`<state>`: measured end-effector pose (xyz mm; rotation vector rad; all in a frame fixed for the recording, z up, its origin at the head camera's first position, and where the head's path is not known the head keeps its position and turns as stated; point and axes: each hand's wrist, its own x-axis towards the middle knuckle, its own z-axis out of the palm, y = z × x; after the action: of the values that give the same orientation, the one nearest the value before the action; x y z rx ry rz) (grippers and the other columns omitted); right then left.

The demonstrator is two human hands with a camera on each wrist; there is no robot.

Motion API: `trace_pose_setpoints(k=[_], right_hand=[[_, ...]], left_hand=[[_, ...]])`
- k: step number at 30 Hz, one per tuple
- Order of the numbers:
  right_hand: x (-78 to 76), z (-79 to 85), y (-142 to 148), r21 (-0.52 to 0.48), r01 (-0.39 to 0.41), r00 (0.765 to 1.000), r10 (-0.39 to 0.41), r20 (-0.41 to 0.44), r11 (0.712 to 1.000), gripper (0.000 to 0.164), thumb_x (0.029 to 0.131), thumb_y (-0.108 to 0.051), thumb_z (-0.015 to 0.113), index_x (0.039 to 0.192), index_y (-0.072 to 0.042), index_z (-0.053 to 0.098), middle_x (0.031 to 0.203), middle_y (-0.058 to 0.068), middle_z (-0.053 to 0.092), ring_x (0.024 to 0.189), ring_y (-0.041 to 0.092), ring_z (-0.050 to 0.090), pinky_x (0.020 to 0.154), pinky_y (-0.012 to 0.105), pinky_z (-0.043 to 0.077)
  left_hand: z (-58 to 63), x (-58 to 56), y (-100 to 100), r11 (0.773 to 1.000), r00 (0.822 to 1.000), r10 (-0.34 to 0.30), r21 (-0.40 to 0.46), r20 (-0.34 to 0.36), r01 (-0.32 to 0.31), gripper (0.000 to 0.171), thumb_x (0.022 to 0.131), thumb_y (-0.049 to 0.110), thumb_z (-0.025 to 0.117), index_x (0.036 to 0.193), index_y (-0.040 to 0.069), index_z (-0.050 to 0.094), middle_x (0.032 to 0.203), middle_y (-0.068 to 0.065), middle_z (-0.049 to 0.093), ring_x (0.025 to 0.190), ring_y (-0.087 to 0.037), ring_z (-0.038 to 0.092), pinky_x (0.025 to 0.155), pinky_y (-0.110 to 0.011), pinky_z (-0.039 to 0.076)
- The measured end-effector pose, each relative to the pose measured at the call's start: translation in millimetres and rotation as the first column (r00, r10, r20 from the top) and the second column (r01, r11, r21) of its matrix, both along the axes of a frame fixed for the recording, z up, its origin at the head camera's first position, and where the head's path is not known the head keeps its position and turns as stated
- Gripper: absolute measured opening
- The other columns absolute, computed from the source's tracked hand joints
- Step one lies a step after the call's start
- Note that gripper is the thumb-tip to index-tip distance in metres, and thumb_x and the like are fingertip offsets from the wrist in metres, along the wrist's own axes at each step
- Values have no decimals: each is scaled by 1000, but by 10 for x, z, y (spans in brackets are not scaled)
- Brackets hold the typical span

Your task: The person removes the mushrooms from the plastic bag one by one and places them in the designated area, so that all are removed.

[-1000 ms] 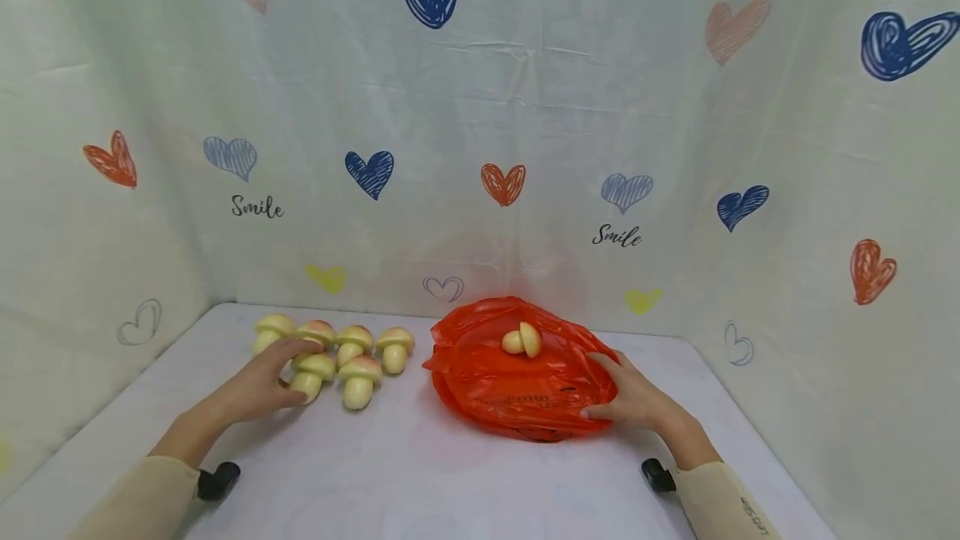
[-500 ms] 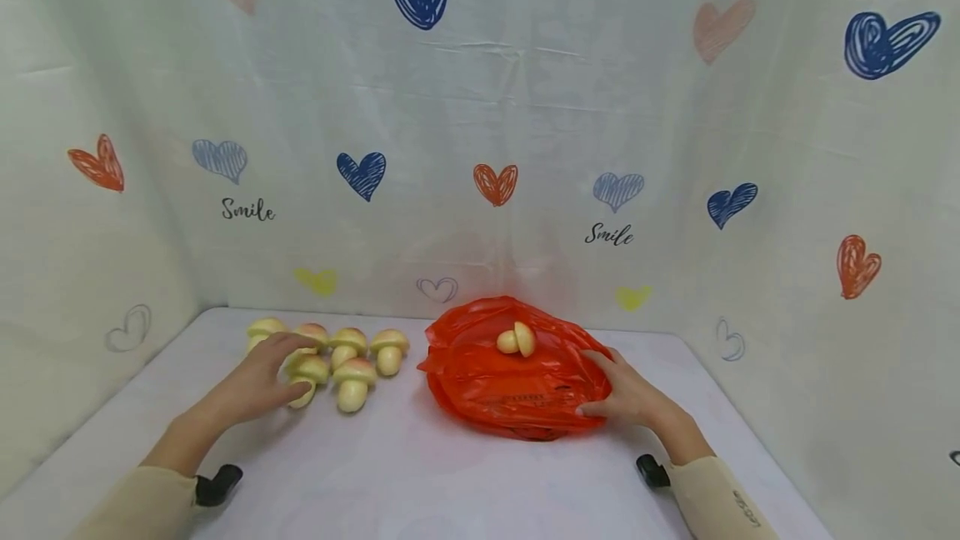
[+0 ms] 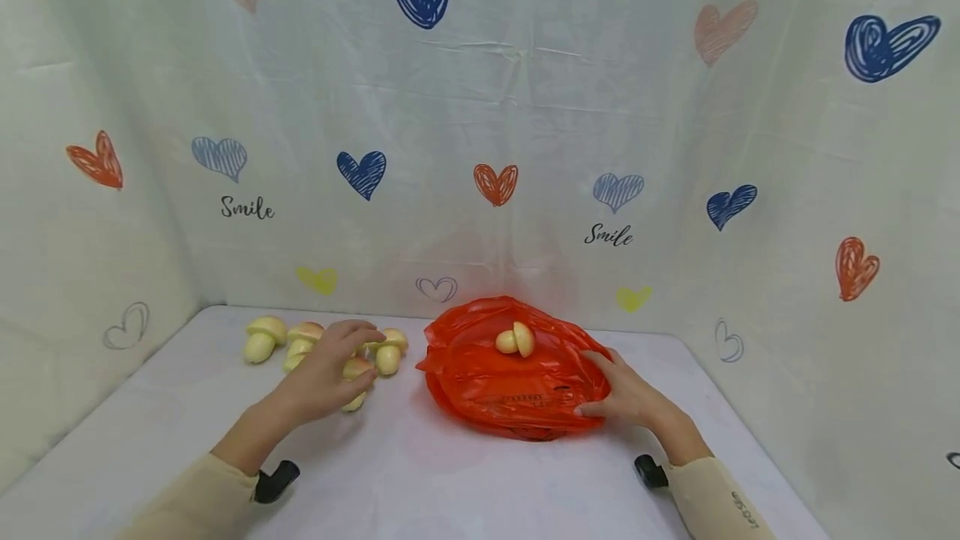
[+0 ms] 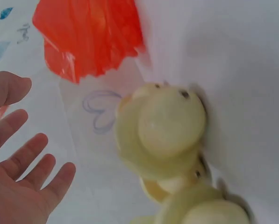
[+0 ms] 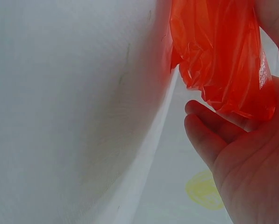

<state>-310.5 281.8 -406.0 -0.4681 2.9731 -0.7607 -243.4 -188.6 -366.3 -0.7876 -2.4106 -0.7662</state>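
Observation:
Smooth toy mushrooms (image 3: 266, 338) with pale stems and yellow-pink caps stand grouped at the table's left; several are partly hidden by my left hand (image 3: 321, 373). That hand hovers over the group with fingers spread. In the left wrist view, the nearest mushroom (image 4: 169, 123) sits apart from the fingers (image 4: 60, 184). A red plastic bag (image 3: 480, 398) lies spread at centre right with one toy mushroom (image 3: 516, 340) on it. My right hand (image 3: 633, 394) holds the bag's right edge, the plastic (image 5: 223, 56) passing between thumb and fingers in the right wrist view.
A white cloth table (image 3: 465, 490) carries everything. Behind and beside it hangs a pale curtain (image 3: 442, 107) printed with hearts and "Smile". Black wrist cameras (image 3: 276, 482) sit at both cuffs.
My left hand has moved right, from the left-hand mushrooms toward the front right one, uncovering the far-left mushroom. The right hand stays at the bag. The head view has shifted slightly.

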Motion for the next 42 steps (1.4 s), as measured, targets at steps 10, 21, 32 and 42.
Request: trace_pose_setpoints(k=[10, 21, 32, 42], right_hand=[[7, 3, -5, -1, 11, 1000, -11, 13, 1000, 97, 65, -50, 82, 145, -18, 36, 147, 13, 28, 129, 35, 37, 92, 58, 44], [2, 12, 2, -7, 8, 1000, -8, 18, 1000, 99, 64, -53, 82, 145, -18, 36, 148, 13, 27, 130, 36, 36, 91, 57, 45], [15, 15, 10, -4, 11, 1000, -11, 20, 1000, 99, 64, -53, 82, 145, -19, 36, 148, 13, 27, 130, 36, 35, 92, 58, 45], [9, 8, 7, -2, 9, 1000, -9, 12, 1000, 98, 65, -52, 82, 145, -19, 36, 147, 12, 28, 129, 35, 36, 91, 57, 46]], left_hand=[[76, -88, 437, 996, 996, -86, 20, -20, 87, 37, 80, 10, 74, 114, 13, 62, 120, -3, 53, 114, -22, 47, 90, -43, 48], [103, -222, 926, 985, 985, -173, -11, -5, 173, 38, 82, 12, 71, 118, 16, 59, 123, -2, 51, 115, -18, 47, 93, -39, 47], [126, -334, 1272, 979, 975, -193, -50, 107, 199, 42, 85, 11, 68, 125, 18, 57, 127, 0, 47, 116, -16, 46, 94, -34, 47], [129, -531, 1474, 980, 949, -112, -124, 294, 154, 50, 87, 28, 69, 133, 21, 52, 129, 1, 46, 118, -17, 43, 98, -37, 44]])
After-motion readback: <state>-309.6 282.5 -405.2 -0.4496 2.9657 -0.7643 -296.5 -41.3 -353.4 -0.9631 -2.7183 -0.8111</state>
